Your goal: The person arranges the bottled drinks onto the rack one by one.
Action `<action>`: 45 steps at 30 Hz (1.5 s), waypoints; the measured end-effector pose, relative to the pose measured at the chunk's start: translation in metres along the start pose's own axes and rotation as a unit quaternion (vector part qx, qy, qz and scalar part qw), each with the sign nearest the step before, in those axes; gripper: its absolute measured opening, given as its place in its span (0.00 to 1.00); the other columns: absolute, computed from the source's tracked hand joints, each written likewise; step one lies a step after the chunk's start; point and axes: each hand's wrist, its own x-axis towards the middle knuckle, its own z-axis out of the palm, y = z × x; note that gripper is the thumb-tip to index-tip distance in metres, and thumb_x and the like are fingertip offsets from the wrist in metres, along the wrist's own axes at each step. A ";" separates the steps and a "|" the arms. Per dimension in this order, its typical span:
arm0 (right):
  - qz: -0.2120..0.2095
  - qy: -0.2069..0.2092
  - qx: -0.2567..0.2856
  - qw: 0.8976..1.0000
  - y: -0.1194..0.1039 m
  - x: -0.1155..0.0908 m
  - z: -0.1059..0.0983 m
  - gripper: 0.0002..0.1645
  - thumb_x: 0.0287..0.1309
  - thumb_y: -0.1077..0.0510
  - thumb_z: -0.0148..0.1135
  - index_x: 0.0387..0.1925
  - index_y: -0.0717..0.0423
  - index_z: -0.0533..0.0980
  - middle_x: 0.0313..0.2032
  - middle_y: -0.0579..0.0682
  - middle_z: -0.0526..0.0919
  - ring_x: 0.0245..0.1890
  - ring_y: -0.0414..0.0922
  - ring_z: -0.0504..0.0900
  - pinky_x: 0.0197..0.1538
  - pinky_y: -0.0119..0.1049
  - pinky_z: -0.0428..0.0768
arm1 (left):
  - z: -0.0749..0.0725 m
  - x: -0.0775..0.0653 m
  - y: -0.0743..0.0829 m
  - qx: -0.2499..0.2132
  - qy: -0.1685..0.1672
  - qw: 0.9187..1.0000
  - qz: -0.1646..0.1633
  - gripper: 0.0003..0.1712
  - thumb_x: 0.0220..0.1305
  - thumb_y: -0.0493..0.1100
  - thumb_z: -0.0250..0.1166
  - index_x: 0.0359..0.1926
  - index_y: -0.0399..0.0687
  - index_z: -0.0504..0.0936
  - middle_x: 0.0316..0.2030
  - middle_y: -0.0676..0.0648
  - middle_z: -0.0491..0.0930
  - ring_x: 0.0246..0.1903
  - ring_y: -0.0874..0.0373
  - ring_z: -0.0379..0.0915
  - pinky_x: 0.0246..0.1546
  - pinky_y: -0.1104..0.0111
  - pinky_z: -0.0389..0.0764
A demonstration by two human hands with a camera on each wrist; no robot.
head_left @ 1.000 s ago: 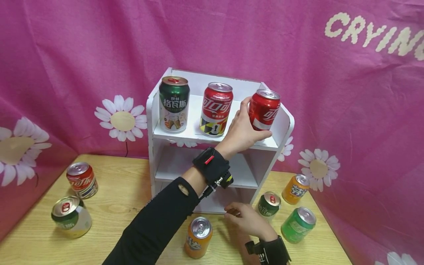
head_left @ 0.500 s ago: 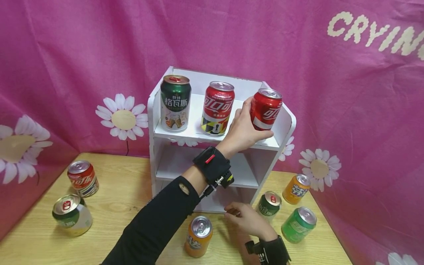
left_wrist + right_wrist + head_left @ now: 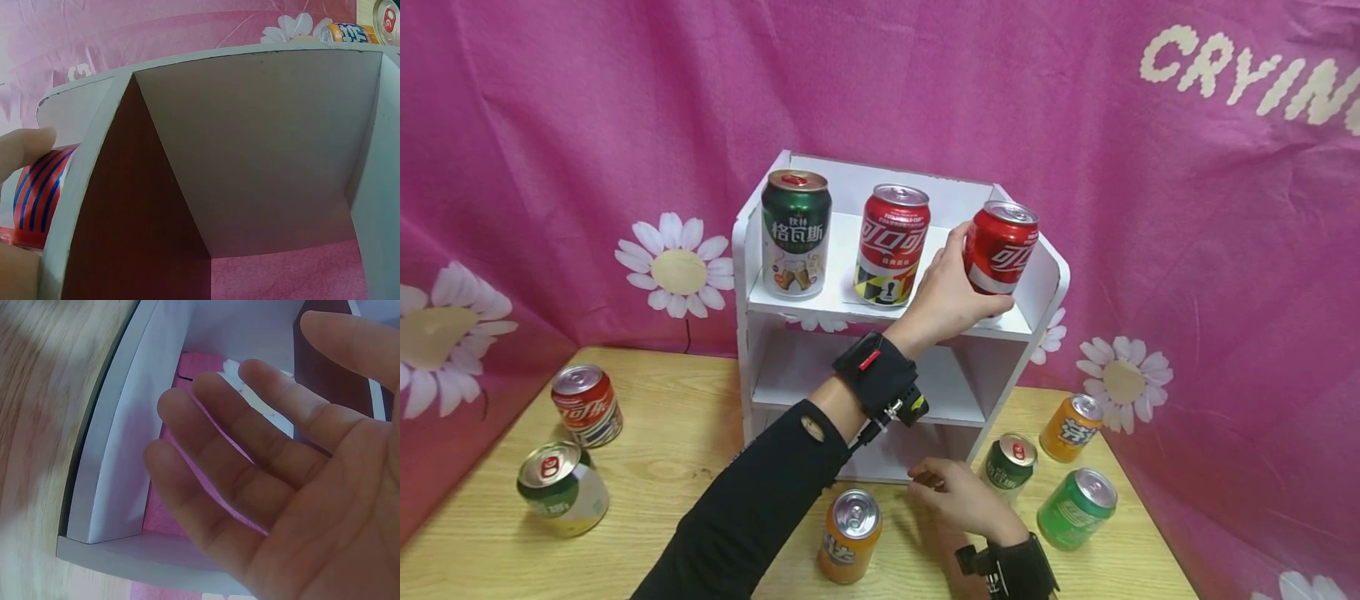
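Note:
My left hand point(image 3: 951, 292) grips a red cola can point(image 3: 1003, 250) at the right end of the white shelf unit's point(image 3: 1045, 287) top tier. Its thumb lies low across the can's front, the fingers behind its left side. In the left wrist view, a bit of the can point(image 3: 42, 194) with blue stripes shows beside a finger. To its left on that tier stand a red-and-yellow patterned cola can point(image 3: 891, 246) and a tall green-and-white kvass can point(image 3: 796, 237). Low before the unit, my right hand point(image 3: 962, 496) holds nothing, its fingers relaxed and slightly bent.
An orange soda can point(image 3: 848, 537) stands in front on the wooden table point(image 3: 662, 475). To the right are a green kvass can point(image 3: 1009, 467), another orange can point(image 3: 1070, 429) and a green can point(image 3: 1077, 510). A red can point(image 3: 587, 408) and a kvass can point(image 3: 561, 492) stand left.

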 end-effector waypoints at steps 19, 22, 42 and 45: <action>0.004 0.002 -0.018 1.000 -0.003 -0.001 -0.002 0.12 0.64 0.54 0.57 0.43 0.56 0.78 0.39 0.45 0.82 0.38 0.42 0.80 0.42 0.37 0.79 | -0.001 0.001 0.000 0.004 0.003 1.000 -0.005 0.55 0.49 0.44 0.74 0.71 0.55 0.49 0.59 0.50 0.66 0.58 0.59 0.61 0.60 0.58 0.66; 0.009 -0.001 -0.016 1.000 -0.001 0.000 -0.002 0.13 0.64 0.52 0.58 0.43 0.56 0.78 0.39 0.44 0.81 0.39 0.42 0.80 0.42 0.37 0.79 | -0.002 0.000 0.000 -0.006 -0.008 1.000 -0.006 0.55 0.50 0.44 0.73 0.72 0.56 0.48 0.59 0.50 0.66 0.59 0.59 0.61 0.60 0.58 0.66; 0.011 -0.002 -0.017 1.000 0.001 0.001 -0.002 0.12 0.64 0.52 0.58 0.42 0.54 0.78 0.38 0.43 0.81 0.38 0.41 0.80 0.42 0.37 0.79 | -0.001 0.000 -0.002 -0.024 -0.013 1.000 0.008 0.54 0.49 0.43 0.74 0.71 0.53 0.50 0.58 0.50 0.69 0.55 0.60 0.66 0.59 0.60 0.67; 0.010 -0.002 -0.017 1.000 0.001 0.001 -0.002 0.12 0.64 0.52 0.58 0.42 0.55 0.78 0.38 0.43 0.81 0.38 0.41 0.80 0.41 0.36 0.79 | -0.001 0.001 -0.002 -0.027 -0.019 0.999 0.008 0.54 0.49 0.44 0.74 0.71 0.53 0.50 0.58 0.51 0.69 0.55 0.60 0.66 0.59 0.60 0.67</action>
